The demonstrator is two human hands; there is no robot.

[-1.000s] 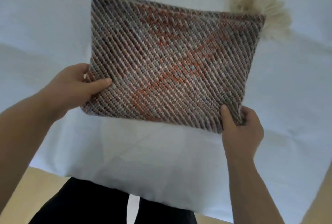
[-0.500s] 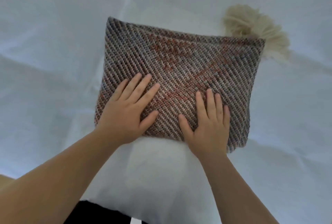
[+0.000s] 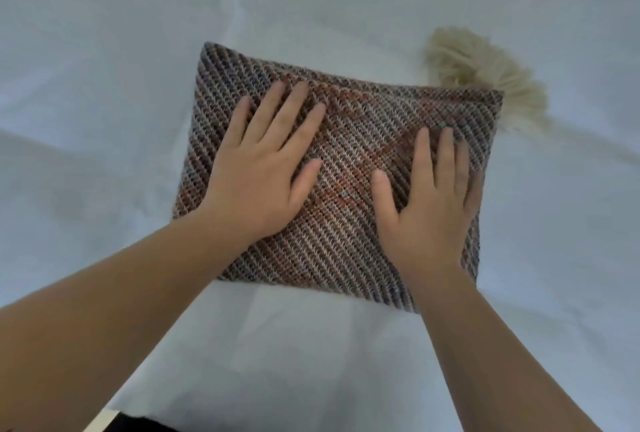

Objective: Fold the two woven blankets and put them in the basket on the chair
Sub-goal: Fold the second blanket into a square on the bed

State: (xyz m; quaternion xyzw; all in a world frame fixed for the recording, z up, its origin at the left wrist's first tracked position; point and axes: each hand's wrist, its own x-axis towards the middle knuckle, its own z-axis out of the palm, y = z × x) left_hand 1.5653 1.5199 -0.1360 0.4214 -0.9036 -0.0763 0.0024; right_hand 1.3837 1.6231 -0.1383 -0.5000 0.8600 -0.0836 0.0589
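Observation:
A woven blanket (image 3: 360, 141) in grey, brown and orange diagonal stripes lies folded into a thick rectangle on a white sheet (image 3: 104, 120). Cream tassels (image 3: 485, 82) stick out at its far right corner. My left hand (image 3: 263, 168) lies flat on the blanket's left half, fingers spread. My right hand (image 3: 433, 203) lies flat on its right half, fingers spread too. Neither hand grips anything. A second blanket, the basket and the chair are out of view.
The white sheet covers the whole surface around the blanket, with soft wrinkles. Its near edge (image 3: 114, 411) shows at the bottom left, with a strip of tan floor and something dark below it.
A second ago both hands held the folded blanket by its near corners above the sheet. They laid it down, then pressed flat on it; both hands have since slid further onto it.

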